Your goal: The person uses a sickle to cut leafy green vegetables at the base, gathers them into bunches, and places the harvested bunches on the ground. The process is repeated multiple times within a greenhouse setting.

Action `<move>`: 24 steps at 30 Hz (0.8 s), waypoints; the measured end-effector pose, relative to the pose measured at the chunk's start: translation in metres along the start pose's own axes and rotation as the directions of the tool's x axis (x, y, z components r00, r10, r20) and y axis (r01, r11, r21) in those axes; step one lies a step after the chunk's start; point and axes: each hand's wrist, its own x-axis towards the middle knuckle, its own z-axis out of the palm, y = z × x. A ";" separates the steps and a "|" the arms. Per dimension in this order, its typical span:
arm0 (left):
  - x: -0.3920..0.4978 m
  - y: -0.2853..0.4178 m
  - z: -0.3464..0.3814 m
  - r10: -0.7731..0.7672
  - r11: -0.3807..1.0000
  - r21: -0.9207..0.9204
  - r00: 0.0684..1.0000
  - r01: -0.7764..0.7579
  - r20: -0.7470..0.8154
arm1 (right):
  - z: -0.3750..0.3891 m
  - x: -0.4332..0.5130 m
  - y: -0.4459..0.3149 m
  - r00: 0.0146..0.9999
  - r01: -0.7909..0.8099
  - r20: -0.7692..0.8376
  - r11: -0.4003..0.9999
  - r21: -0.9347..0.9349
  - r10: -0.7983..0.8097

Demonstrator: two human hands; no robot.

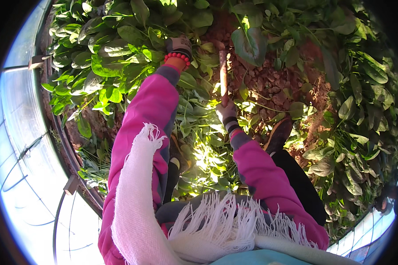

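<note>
My right hand, in a knit work glove, grips the lower end of a short wooden tool handle. The handle points away from me over the soil. Its far end runs into shade and leaves, and the tool's head is too dark to make out clearly. My left hand, gloved and with a red bead bracelet at the wrist, reaches in among broad-leaved spinach-like plants. Leaves and shade hide its fingers, so what it holds cannot be told. Loose cut or fallen greens lie between my arms.
Clumpy reddish soil lies right of the handle. More leafy plants grow along the right. My shoe stands on the soil edge. A translucent plastic sheet wall with a dark rail runs at left. A white fringed scarf hangs before me.
</note>
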 end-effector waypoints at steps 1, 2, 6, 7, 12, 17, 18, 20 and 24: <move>-0.005 -0.002 0.000 0.022 1.000 -0.018 0.999 -0.021 0.028 | -0.011 -0.005 0.003 0.989 -0.110 0.082 0.981 -0.161 0.124; -0.010 -0.004 0.000 0.042 0.998 -0.043 0.997 -0.039 0.067 | -0.014 -0.015 0.006 0.994 -0.107 -0.003 0.970 -0.219 0.109; -0.035 -0.016 -0.001 0.088 0.992 -0.099 0.983 -0.072 0.164 | -0.040 -0.050 0.013 0.982 -0.183 0.006 0.966 -0.183 0.187; -0.040 -0.018 -0.002 0.097 0.991 -0.107 0.979 -0.079 0.177 | -0.050 -0.065 0.018 0.978 -0.193 0.047 0.968 -0.161 0.203; -0.067 -0.025 -0.021 0.098 0.990 -0.116 0.985 -0.082 0.144 | -0.059 -0.105 0.032 0.951 -0.308 0.055 0.948 0.077 0.305; -0.122 -0.029 -0.069 0.137 0.979 -0.159 0.990 -0.131 0.025 | -0.087 -0.093 -0.003 0.890 -0.089 -0.412 0.812 -0.577 -0.196; -0.136 -0.031 -0.082 0.150 0.969 -0.191 0.988 -0.154 -0.038 | -0.095 -0.094 -0.019 0.872 0.002 -0.397 0.814 -0.581 -0.286; -0.165 -0.035 -0.106 0.165 0.942 -0.279 0.981 -0.187 -0.101 | -0.103 -0.102 -0.056 0.866 0.067 -0.384 0.834 -0.548 -0.322; -0.226 -0.045 -0.137 0.247 0.841 -0.429 0.939 -0.330 -0.238 | -0.108 -0.123 -0.137 0.993 0.117 -0.013 0.993 0.019 -0.117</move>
